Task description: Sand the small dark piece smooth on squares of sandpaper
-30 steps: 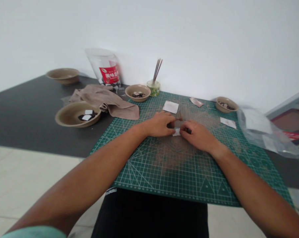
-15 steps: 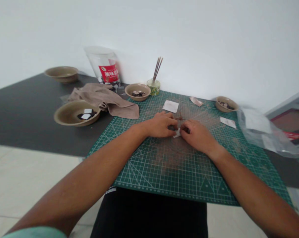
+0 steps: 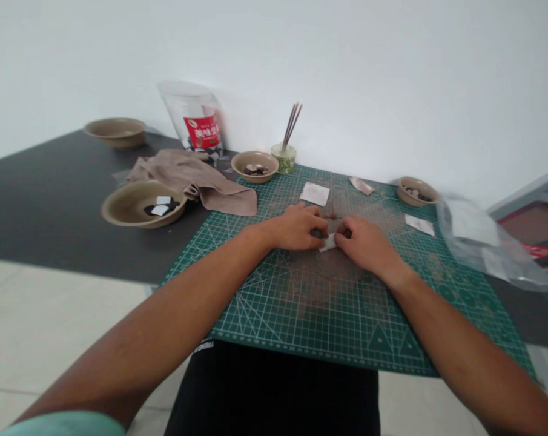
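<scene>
A small white piece (image 3: 329, 242) lies low over the green cutting mat (image 3: 274, 315), between my two hands. My left hand (image 3: 300, 227) has its fingers curled and pinches the piece's left end. From the other side, my right hand (image 3: 362, 242) closes thumb and fingertips on its right end. Just beyond the hands, a white square sheet (image 3: 315, 194) lies flat, with a small brown thing (image 3: 332, 215) in front of it. The undersides of my fingertips are hidden.
Bowls with small dark and pale pieces stand at left (image 3: 119, 209), back (image 3: 255, 172) and right (image 3: 418, 197). A brown cloth (image 3: 187, 175), a clear jar (image 3: 203, 130), a green pot with sticks (image 3: 284, 158) and a plastic bag (image 3: 478, 236) surround the mat.
My right hand has moved slightly away from my left, and more of the white piece shows between them. The whole view has shifted a little.
</scene>
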Demonstrator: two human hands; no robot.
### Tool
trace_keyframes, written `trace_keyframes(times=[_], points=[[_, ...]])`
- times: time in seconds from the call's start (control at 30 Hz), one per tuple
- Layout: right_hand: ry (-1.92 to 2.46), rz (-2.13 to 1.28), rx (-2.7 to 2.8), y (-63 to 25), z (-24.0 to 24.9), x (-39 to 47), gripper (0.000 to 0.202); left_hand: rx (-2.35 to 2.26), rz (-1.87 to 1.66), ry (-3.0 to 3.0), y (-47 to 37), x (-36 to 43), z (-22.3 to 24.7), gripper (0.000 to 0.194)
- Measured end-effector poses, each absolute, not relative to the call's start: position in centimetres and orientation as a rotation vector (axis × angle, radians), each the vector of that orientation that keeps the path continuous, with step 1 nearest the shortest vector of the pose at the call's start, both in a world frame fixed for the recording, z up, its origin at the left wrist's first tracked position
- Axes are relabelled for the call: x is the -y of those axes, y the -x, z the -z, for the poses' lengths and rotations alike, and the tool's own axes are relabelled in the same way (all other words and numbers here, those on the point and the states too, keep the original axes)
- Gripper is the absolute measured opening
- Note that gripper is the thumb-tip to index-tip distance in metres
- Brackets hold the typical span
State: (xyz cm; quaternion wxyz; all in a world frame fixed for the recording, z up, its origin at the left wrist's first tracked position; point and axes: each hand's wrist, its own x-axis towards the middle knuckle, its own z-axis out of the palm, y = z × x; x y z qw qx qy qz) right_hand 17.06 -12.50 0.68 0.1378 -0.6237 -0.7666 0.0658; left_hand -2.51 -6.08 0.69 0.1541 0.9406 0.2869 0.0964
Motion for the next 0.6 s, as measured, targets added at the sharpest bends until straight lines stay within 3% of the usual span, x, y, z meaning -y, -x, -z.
trace_keyframes(times=[0.6], points=[[1.818, -0.246, 2.198, -16.91, -1.02, 12.76, 0.009, -0.777, -0.173, -2.727, 2.79, 6.38, -1.36, 0.034]])
